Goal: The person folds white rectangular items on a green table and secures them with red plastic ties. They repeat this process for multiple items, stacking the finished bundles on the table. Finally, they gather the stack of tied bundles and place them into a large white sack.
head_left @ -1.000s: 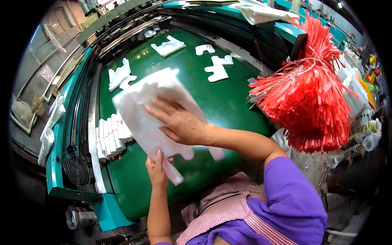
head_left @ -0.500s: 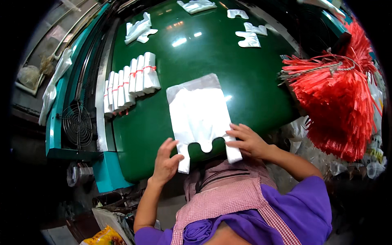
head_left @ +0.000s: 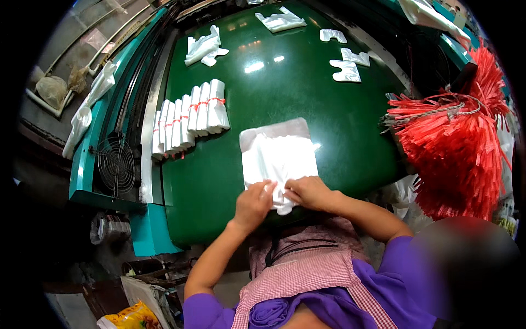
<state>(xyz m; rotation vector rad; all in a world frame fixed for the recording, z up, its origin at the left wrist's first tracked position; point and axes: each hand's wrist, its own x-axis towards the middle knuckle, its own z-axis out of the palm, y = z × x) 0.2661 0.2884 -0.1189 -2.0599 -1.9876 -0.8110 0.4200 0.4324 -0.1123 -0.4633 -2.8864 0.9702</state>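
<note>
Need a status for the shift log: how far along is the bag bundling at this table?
Done: a row of rolled white bundles tied with red strips lies at the left of the green table. In hand: left hand and right hand gather the near edge of a flat white bag stack. Left: loose bags far side, untied.

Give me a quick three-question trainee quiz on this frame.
1. True or false: both hands touch the near end of the white bag stack.
2. What ties the row of folded bundles? A) red ties B) blue tape C) wire
3. On which side of the person does the red strip bunch hang?

Key: 1 true; 2 A; 3 the right side.
</note>
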